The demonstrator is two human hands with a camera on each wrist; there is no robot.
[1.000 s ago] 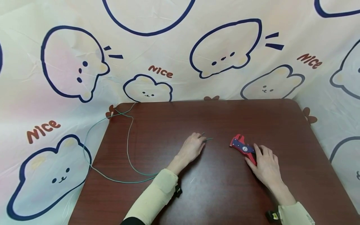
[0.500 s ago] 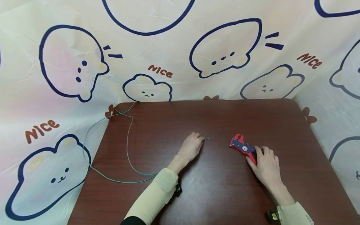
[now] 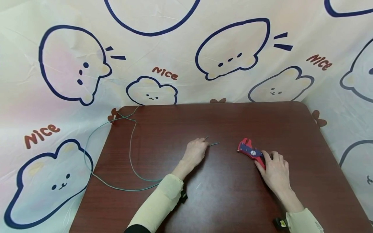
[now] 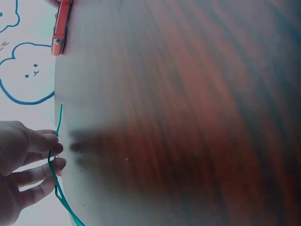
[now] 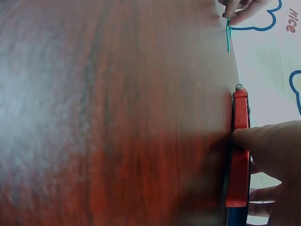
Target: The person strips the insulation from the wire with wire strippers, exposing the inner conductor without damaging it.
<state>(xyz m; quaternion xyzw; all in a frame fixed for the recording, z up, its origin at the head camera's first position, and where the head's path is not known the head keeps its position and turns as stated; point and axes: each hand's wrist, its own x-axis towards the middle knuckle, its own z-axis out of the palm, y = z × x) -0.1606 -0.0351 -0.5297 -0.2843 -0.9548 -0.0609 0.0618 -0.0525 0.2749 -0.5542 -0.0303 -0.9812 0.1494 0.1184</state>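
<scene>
A thin green wire (image 3: 214,144) is pinched in my left hand (image 3: 196,152), between thumb and fingertips. One short end points right past the fingers, and another tip shows just above it. In the left wrist view the green wire (image 4: 60,117) crosses the fingertips (image 4: 57,149) and trails down in a double strand. To the right, my right hand (image 3: 275,170) holds a red and blue wire stripper (image 3: 251,152) by its handle end. Its red head points up and left, towards the wire. The right wrist view has the thumb (image 5: 263,139) against the tool's red edge (image 5: 241,117).
Both hands are over a dark brown table (image 3: 221,187). Loops of the green wire (image 3: 131,145) lie on its left side and hang past the left edge. A cloth with bear drawings (image 3: 151,48) stands behind the table and along its sides.
The left hand has drawn back very slightly to the left with the wire. The right hand and the wire stripper have hardly moved.
</scene>
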